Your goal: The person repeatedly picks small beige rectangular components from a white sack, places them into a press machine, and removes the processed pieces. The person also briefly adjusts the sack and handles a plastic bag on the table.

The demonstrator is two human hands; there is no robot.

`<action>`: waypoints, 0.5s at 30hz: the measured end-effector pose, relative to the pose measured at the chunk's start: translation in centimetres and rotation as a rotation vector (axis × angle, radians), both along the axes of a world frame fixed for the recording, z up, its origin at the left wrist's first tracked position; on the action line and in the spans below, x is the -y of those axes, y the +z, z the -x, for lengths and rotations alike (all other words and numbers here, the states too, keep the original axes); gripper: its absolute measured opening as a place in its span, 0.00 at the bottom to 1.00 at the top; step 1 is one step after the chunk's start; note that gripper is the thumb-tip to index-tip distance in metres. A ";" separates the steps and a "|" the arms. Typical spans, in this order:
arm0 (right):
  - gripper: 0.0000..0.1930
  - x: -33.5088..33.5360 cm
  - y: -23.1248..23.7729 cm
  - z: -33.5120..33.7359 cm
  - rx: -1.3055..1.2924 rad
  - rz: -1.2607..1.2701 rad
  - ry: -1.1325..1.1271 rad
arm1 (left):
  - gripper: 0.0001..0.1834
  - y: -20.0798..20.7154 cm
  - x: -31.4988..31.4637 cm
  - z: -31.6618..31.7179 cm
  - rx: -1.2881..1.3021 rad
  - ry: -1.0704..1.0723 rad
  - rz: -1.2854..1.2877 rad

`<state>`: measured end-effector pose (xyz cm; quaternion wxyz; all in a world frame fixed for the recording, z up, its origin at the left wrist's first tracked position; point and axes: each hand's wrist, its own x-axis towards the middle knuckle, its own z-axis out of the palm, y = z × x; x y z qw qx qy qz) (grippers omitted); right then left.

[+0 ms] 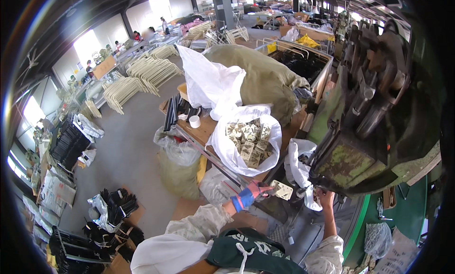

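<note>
My left hand (250,195), in a blue and red glove, reaches out in front of me. Its fingers are closed on the left end of a flat cream-coloured plate with holes (283,190). Bare and curled, my right hand (325,198) is close below the green press machine (353,165), beside a white plastic bag (299,162). What its fingers hold, if anything, is too small to make out. Beyond my left hand, an open white sack (219,148) full of similar cream plates (250,139) rests on a wooden table (204,127).
A large olive sack (256,75) lies behind the white one. Black tubes (174,112) and a white tape roll (194,121) are on the table's left side. A filled sack (179,172) stands on the floor. A green table (403,217) is at right.
</note>
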<state>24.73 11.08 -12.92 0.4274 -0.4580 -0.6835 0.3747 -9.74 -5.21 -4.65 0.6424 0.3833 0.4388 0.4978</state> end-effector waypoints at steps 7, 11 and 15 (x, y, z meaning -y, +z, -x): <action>0.06 0.2 -0.7 1.6 -0.257 0.074 -0.018 | 0.13 -1.0 1.6 1.4 -0.047 0.187 -0.109; 0.09 2.4 4.5 1.4 -0.356 0.426 0.039 | 0.10 -4.2 0.4 1.7 -0.277 0.165 -0.331; 0.09 2.8 4.4 0.7 -0.470 0.545 0.060 | 0.10 0.5 0.4 -0.9 0.121 0.117 0.088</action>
